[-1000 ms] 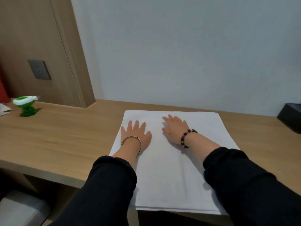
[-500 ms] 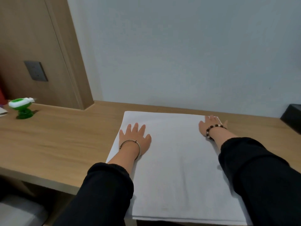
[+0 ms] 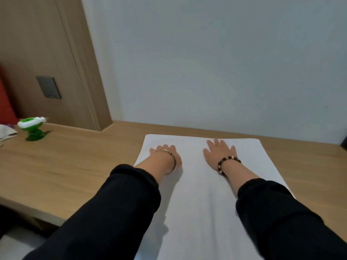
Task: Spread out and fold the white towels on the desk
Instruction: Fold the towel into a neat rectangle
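1. The white towel (image 3: pixel 206 194) lies flat on the surface (image 3: pixel 75 166), with its far edge close to the wall.
2. Our left grip (image 3: pixel 166 152) rests palm down near the towel's far left corner. Our right grip (image 3: pixel 218 152) lies palm down near the middle of the far edge, fingers straight and spread. Neither pinches the cloth.
3. We judge this to be the smoothing step: the towel looks spread out, with no creases showing.
4. The next move probably calls for pinching two corners and carrying them over to the opposite edge, keeping the edges aligned.
5. Our sleeves and the frame hide the towel's near edge, so we cannot tell whether it is one layer or already doubled.
6. The left fingers are foreshortened behind the wrist and seem straight. A dark object (image 3: pixel 344 140) at the right is cropped and unidentifiable.
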Demonstrator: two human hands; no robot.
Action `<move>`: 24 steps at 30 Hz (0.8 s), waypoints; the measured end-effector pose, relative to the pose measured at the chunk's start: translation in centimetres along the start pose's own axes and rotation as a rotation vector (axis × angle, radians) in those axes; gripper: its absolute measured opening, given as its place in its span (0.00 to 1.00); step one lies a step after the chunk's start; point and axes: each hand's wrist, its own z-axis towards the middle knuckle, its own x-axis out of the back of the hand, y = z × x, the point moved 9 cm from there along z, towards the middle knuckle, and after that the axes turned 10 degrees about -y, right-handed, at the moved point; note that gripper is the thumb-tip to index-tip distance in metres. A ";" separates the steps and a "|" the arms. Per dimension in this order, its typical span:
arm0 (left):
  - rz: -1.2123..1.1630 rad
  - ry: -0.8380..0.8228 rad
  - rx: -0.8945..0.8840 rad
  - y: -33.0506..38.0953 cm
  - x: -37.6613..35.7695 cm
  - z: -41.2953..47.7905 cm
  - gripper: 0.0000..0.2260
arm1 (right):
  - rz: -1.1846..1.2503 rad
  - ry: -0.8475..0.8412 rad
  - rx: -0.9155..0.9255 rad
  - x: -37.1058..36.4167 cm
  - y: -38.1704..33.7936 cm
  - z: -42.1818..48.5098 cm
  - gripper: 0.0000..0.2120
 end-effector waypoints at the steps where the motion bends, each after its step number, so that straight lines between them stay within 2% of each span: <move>1: 0.020 0.009 -0.061 1.4 0.5 0.6 0.32 | 0.006 0.005 0.000 -0.1 0.1 0.0 0.26; 4: 0.021 0.074 -0.236 5.0 0.8 2.7 0.27 | 0.027 0.020 -0.002 -0.1 0.4 0.4 0.26; 6: -0.019 0.072 -0.277 5.9 0.4 4.3 0.23 | 0.023 0.026 -0.003 -0.2 0.4 0.6 0.25; 9: -0.024 0.053 -0.298 6.1 -0.1 5.9 0.23 | 0.020 0.033 -0.003 -0.2 0.6 0.8 0.25; 20: -0.152 0.089 -0.017 -8.1 -0.4 8.7 0.28 | 0.014 0.023 0.001 -0.6 0.9 1.2 0.26; 24: 0.002 0.160 0.040 -8.1 0.6 8.3 0.28 | 0.004 0.011 -0.004 -0.7 0.8 1.2 0.26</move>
